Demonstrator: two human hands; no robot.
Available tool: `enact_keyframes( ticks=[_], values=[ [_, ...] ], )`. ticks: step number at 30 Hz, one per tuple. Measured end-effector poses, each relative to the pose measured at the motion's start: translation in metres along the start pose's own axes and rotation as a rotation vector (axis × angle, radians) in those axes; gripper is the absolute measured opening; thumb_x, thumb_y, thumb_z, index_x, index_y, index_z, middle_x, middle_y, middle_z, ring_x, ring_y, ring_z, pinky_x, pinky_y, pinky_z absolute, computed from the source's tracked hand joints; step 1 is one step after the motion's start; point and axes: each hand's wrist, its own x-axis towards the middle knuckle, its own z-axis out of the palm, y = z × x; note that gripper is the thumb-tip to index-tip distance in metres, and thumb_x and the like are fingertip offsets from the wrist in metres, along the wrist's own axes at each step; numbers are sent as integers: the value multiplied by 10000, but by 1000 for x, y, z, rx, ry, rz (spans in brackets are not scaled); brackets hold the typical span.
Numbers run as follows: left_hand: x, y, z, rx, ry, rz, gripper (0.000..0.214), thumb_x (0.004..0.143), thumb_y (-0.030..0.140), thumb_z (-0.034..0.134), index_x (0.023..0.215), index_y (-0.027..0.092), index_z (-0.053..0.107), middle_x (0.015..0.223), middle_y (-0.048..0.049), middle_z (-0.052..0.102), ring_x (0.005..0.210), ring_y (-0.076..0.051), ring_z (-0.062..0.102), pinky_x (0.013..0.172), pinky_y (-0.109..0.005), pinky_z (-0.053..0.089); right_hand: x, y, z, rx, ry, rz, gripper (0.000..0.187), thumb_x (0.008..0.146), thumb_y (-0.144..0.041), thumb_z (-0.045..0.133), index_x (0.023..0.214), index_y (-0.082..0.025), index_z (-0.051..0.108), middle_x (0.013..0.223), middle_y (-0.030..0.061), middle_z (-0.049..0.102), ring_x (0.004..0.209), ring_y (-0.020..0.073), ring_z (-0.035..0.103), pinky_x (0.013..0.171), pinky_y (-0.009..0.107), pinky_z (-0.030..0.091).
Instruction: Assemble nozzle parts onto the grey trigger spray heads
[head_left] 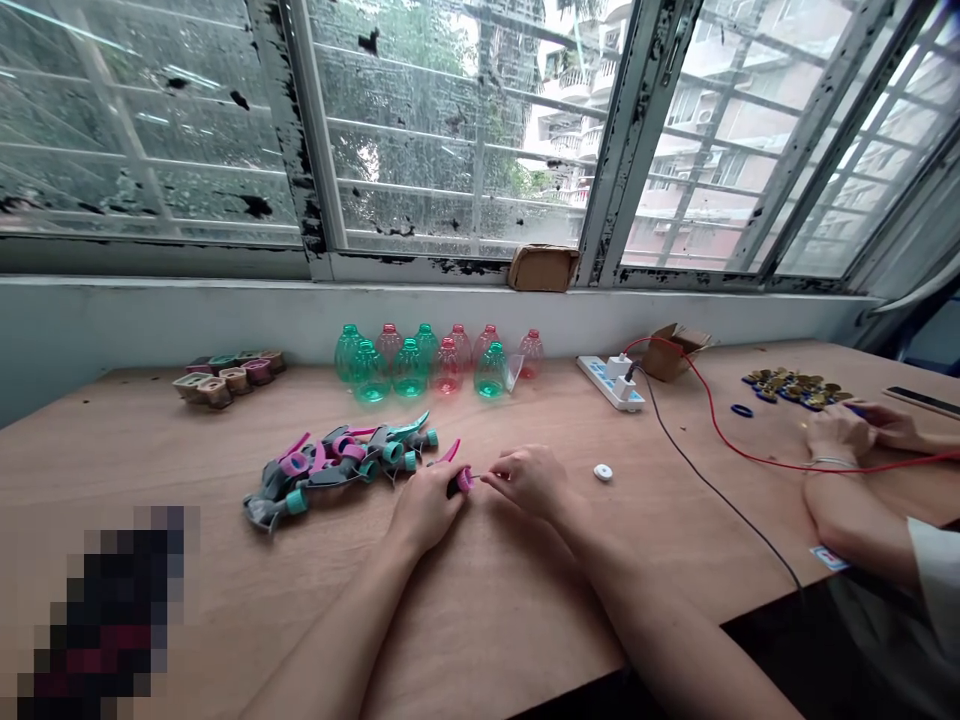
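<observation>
Head view: L hand grips small pink-collared sprayer part tightly, R hand pinching narrowly at its end (tip too small to tell). Trigger sprayer heads lie at 10 o'clock, plastic bottles at 12, co-worker's hands at 3.

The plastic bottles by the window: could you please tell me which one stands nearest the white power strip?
The pink-tinted clear plastic bottle at the row's right end; all others stand further left.

Spray heads on table, bottles behind, pwr strip rt.
</observation>
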Motion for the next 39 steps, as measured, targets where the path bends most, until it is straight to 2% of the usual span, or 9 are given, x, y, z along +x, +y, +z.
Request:
enact_keyframes(
  ticks=[3,8,17,25,29,35,39],
  values=[
    [1,-1,-2,-78,-29,34,269,769,130,567,989,216,694,930,-46,721,856,-210,636,729,-269,438,1,2,5,49,-15,-34,318,868,-458,564,719,-249,751,753,27,730,629,135,607,542,250,290],
    [3,-1,-4,-190,-42,65,236,771,146,576,963,198,701,947,-51,721,854,-199,630,763,-272,449,2,14,12,304,-23,-72,260,861,-406,593,766,-237,765,723,18,736,578,101,595,556,208,343],
    [3,-4,-6,-275,-75,79,217,770,153,568,939,181,701,939,-66,722,818,-187,626,759,-256,456,2,22,17,491,-10,-115,303,849,-423,611,735,-188,764,635,20,702,520,82,543,526,189,348],
    [4,-7,-6,-334,-43,18,271,757,193,602,1012,169,687,960,-75,718,854,-205,643,767,-264,472,2,20,19,529,72,-110,309,841,-437,618,753,-180,765,643,21,698,515,81,513,519,200,333],
    [4,-8,-3,-326,-15,-5,265,754,223,617,1010,182,675,923,-38,716,803,-176,633,737,-250,470,2,18,19,533,105,-94,331,853,-454,599,773,-179,764,646,25,694,521,83,513,517,205,325],
    [4,-6,0,-292,25,-19,260,755,247,625,1003,187,674,917,-35,709,790,-172,623,719,-248,462,2,13,18,456,143,-70,327,854,-454,599,754,-192,766,627,23,675,524,84,506,521,213,308],
    [4,-3,-1,-308,38,-28,277,760,272,626,1021,189,668,898,-24,702,771,-165,616,701,-246,462,2,12,19,589,142,-29,333,846,-460,605,788,-177,771,632,28,680,519,86,516,505,204,327]
  ],
)
